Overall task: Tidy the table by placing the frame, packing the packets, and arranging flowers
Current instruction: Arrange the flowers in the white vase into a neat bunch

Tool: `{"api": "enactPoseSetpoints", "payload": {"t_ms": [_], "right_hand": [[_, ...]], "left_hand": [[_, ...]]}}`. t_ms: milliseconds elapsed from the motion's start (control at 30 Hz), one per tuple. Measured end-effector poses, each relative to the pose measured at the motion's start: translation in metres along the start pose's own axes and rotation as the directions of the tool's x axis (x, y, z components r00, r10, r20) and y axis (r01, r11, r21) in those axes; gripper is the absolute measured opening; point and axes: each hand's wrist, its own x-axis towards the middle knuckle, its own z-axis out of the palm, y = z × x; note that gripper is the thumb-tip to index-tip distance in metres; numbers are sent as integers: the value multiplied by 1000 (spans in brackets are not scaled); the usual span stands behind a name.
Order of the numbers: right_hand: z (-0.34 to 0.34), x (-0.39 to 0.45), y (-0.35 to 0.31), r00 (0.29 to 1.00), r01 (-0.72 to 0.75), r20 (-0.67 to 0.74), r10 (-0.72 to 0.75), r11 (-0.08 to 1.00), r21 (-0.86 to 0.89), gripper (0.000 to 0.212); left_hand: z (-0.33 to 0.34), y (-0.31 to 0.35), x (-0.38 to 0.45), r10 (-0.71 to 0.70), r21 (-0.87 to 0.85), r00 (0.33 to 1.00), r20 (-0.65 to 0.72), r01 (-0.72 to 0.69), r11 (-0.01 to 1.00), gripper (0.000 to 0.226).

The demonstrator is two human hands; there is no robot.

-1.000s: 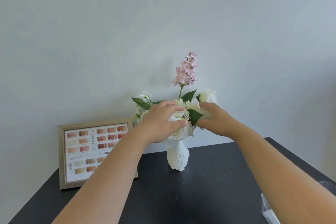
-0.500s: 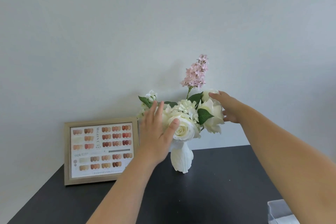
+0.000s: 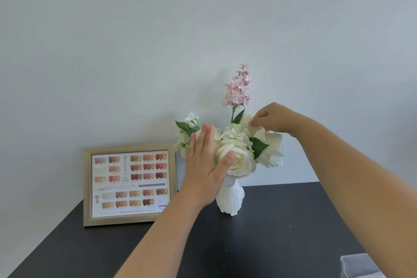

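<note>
Flowers: bunch of cream-white fabric roses and small blossoms with green leaves (image 3: 237, 153), standing in a white ribbed ceramic vase (image 3: 230, 198) at the far middle of the dark matte table (image 3: 270, 244); one tall pink blossom spike (image 3: 239, 86) rising at 12 o'clock above the bunch.
Left hand (image 3: 204, 165): flat and spread, fingers together pointing up, pressed against the bunch at its 9 o'clock side; thumb resting on the front rose; nothing grasped.
Right hand (image 3: 274, 118): fingertips pinched on a white petal at the bunch's 1 o'clock edge, just right of the pink stem.
Frame: gold-edged rectangular picture frame with a nail-colour chart (image 3: 129, 185), upright against the pale wall, at 9 o'clock from the vase, just beside the left wrist.
Corner: clear plastic box (image 3: 356, 266), partly cut off, at 4 o'clock from the vase, well apart from it.
</note>
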Motion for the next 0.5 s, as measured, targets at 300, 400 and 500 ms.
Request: {"api": "enactPoseSetpoints", "payload": {"t_ms": [300,400,500], "right_hand": [[11,31,-30,979,-84,-184,87,996,26,47],[21,43,-36,977,-177,-111,184,982,73,54],[26,51,-42,974,-218,-17,225,958,185,63]], "left_hand": [[3,-6,-14,-8,-69,994,-105,0,998,81],[5,-9,-15,2,-63,993,-118,-10,998,80],[3,-11,-14,-10,-67,994,-107,3,998,79]]}}
